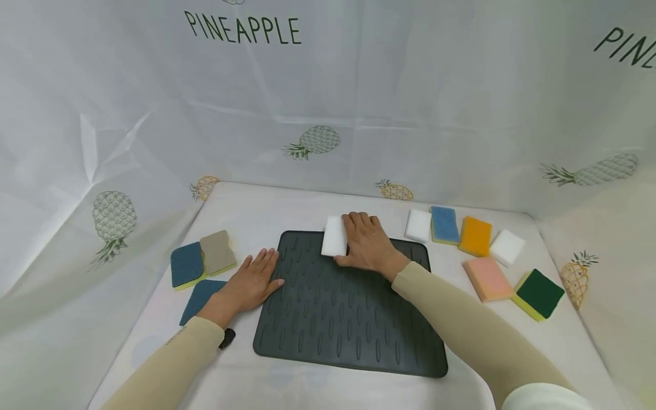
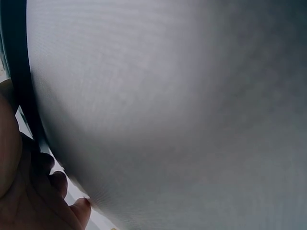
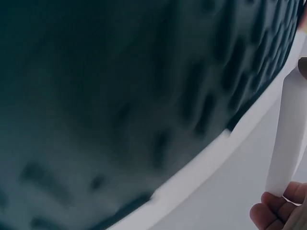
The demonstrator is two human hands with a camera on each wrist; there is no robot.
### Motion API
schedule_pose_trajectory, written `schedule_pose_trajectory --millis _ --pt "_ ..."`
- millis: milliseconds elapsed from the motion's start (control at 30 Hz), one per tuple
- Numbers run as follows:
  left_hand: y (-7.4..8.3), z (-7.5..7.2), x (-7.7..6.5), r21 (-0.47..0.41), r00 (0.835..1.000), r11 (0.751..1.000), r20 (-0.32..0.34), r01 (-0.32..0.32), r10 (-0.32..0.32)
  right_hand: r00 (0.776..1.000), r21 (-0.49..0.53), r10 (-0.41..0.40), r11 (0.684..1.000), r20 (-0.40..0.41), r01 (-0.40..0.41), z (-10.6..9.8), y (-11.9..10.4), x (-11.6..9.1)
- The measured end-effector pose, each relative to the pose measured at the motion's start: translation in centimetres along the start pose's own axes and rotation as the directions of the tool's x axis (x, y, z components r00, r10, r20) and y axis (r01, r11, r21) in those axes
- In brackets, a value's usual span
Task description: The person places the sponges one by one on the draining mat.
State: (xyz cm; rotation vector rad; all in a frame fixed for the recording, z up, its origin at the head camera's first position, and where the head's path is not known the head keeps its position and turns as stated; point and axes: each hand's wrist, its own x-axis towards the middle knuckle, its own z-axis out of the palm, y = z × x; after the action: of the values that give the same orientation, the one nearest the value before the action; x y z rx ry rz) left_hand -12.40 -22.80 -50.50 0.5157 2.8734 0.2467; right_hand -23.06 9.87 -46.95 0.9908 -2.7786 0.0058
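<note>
A white melamine sponge [image 1: 334, 236] lies across the far edge of a dark grey ribbed mat [image 1: 338, 319]. My right hand [image 1: 370, 244] grips this sponge along its right side; in the right wrist view the white sponge [image 3: 288, 134] shows between the thumb and the fingers [image 3: 268, 215]. At the mat's left edge rests my left hand [image 1: 252, 283], palm down with fingers straight, the fingertips and thumb right at the rim. Under its wrist side, a blue scouring sponge [image 1: 201, 299] is partly covered. In the left wrist view the left hand [image 2: 36, 191] shows at the lower left.
Left of the mat lie a blue sponge [image 1: 187, 265] and a grey one [image 1: 217, 251]. To the right are two white sponges [image 1: 418, 225] [image 1: 507, 247], a blue sponge [image 1: 445, 224], an orange sponge [image 1: 475, 236], a pink sponge [image 1: 488, 278] and a green sponge [image 1: 539, 293].
</note>
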Motion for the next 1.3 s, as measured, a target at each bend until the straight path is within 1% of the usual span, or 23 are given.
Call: schedule_pose_trajectory --millis 100,233,300,467,567,833,1100,1300 --pt "0.0 -0.1 -0.1 -0.011 1.000 1.000 -0.006 0.002 -0.002 0.999 0.011 -0.028 1.000 0.027 0.028 0.5 -2.2 1.0" --pt "0.1 -0.1 0.0 -0.014 1.000 1.000 -0.011 -0.003 0.003 0.995 0.019 -0.038 0.999 0.094 0.037 1.1 -4.5 2.0" --pt "0.1 -0.1 0.0 -0.009 1.000 1.000 -0.010 -0.005 0.005 0.992 0.019 -0.041 0.999 0.115 0.039 1.4 -5.3 2.4" --pt "0.2 0.0 0.1 -0.007 1.000 1.000 -0.003 0.000 0.000 0.990 0.021 -0.050 0.999 0.133 0.047 2.1 -6.7 3.2" --pt "0.2 0.0 0.1 -0.003 1.000 1.000 -0.006 -0.001 0.001 0.988 0.026 -0.056 0.998 0.142 0.053 2.4 -7.2 3.4" --pt "0.2 -0.1 0.1 0.005 1.000 1.000 0.014 0.003 -0.003 0.985 0.061 -0.061 0.997 0.163 0.052 2.8 -7.8 3.9" --pt "0.4 -0.5 0.0 0.008 1.000 1.000 0.010 -0.005 0.005 0.982 0.063 -0.046 0.997 0.185 0.034 2.8 -7.9 4.1" --pt "0.3 -0.3 0.0 0.009 1.000 1.000 0.003 -0.007 0.007 0.980 0.059 -0.051 0.997 0.192 0.040 3.0 -7.9 4.2"
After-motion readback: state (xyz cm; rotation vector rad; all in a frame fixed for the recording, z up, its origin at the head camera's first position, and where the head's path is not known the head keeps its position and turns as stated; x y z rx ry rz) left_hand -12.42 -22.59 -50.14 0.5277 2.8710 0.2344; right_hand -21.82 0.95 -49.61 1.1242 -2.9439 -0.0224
